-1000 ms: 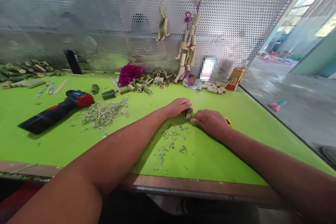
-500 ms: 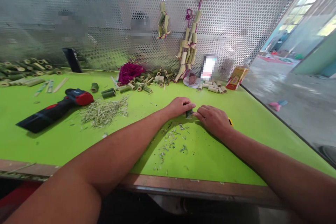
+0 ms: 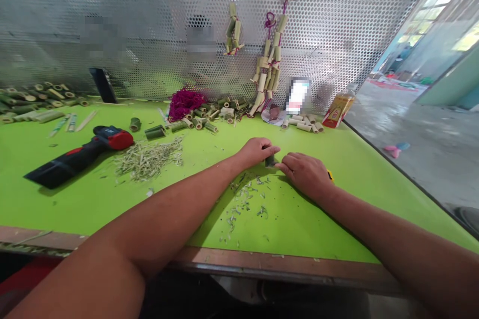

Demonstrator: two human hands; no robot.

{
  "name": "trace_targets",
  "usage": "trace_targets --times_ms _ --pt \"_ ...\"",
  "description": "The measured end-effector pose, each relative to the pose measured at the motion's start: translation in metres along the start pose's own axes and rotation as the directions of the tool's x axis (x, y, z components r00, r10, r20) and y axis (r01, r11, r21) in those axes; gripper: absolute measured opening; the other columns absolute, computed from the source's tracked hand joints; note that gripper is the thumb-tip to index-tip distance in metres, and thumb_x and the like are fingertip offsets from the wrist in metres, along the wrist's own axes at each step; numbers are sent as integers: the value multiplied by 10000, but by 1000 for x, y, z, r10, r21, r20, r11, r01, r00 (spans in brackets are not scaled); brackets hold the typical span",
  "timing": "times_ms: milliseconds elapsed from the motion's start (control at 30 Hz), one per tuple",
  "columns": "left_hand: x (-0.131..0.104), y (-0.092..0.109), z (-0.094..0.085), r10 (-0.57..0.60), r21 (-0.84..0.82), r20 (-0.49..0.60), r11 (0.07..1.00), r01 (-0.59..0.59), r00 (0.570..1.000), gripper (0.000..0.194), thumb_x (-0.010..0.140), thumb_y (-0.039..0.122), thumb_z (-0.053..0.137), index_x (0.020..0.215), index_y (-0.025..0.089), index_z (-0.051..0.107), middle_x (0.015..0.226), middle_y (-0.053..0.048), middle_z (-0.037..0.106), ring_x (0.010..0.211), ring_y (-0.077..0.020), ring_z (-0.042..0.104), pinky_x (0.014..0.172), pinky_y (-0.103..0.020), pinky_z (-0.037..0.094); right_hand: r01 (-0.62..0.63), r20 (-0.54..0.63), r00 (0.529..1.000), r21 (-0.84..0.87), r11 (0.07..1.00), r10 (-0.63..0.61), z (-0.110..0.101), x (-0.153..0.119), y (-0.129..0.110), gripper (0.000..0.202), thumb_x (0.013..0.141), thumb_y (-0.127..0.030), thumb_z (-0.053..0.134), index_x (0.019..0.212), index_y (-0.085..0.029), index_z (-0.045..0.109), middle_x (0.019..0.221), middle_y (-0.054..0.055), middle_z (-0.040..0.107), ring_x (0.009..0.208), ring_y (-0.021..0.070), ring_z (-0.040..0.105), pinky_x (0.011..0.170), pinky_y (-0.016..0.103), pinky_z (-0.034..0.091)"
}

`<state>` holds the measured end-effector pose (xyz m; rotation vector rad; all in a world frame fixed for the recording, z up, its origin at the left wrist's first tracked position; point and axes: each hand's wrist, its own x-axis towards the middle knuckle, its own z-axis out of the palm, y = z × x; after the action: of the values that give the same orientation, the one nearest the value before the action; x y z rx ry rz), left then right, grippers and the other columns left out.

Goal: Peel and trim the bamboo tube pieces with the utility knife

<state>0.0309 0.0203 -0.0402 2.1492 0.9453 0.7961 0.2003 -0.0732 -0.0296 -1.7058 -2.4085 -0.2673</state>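
Note:
My left hand (image 3: 259,151) is closed on a short dark green bamboo piece (image 3: 270,160), which stands on the lime-green table top (image 3: 318,229). Just right of it, my right hand (image 3: 302,169) rests low with its fingers curled, thumb and fingertips near the base of the piece. What this hand holds, if anything, is hidden; a bit of something yellow and black (image 3: 330,176) shows behind its wrist. Thin shavings (image 3: 243,199) lie scattered in front of both hands.
A black and red power tool (image 3: 80,154) lies at the left beside a shavings heap (image 3: 149,158). Along the perforated metal wall are bamboo pieces (image 3: 155,132), purple string (image 3: 185,104), a lit phone (image 3: 298,95) and a bottle (image 3: 339,108). Strung bamboo (image 3: 263,82) hangs above.
My right hand has shifted slightly right and down, and more of the bamboo piece shows between the hands. My left hand has hardly moved.

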Motion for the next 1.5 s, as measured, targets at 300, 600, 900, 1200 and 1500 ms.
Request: trace_targets --times_ms 300,600,900,1200,1500 --pt "-4 3 -1 96 -102 87 991 -87 992 437 840 523 435 619 149 488 566 35 395 577 -95 377 548 -238 289 -58 -19 998 -26 998 58 1 5 2 425 975 -452 284 846 -213 611 815 29 640 692 146 529 561 273 261" --pt "-2 0 -2 82 -83 106 994 -73 991 381 835 482 454 663 149 520 594 25 470 595 -101 427 573 -236 325 -14 59 998 -8 1000 15 -1 4 1 457 967 -501 277 834 -211 604 806 32 637 696 147 533 568 268 263" --pt "-2 -2 -2 0 -173 95 985 16 996 376 821 507 467 679 160 500 557 33 456 529 -94 434 516 -229 332 -16 9 1000 2 1000 16 -3 1 -1 468 970 -499 263 820 -205 594 798 36 625 694 146 534 564 266 262" --pt "-2 -1 -3 15 -199 127 980 10 992 362 839 483 459 705 149 505 575 33 453 524 -82 429 511 -217 341 -60 13 998 -20 998 61 1 7 2 452 969 -490 277 833 -217 611 811 32 635 697 148 535 561 264 262" --pt "-2 -2 -3 -14 -220 139 974 44 990 359 841 474 461 721 141 521 595 15 494 515 -81 433 498 -216 352 15 16 1000 1 1000 -15 -2 4 -1 440 973 -468 290 803 -207 601 797 31 628 729 149 542 571 271 265"
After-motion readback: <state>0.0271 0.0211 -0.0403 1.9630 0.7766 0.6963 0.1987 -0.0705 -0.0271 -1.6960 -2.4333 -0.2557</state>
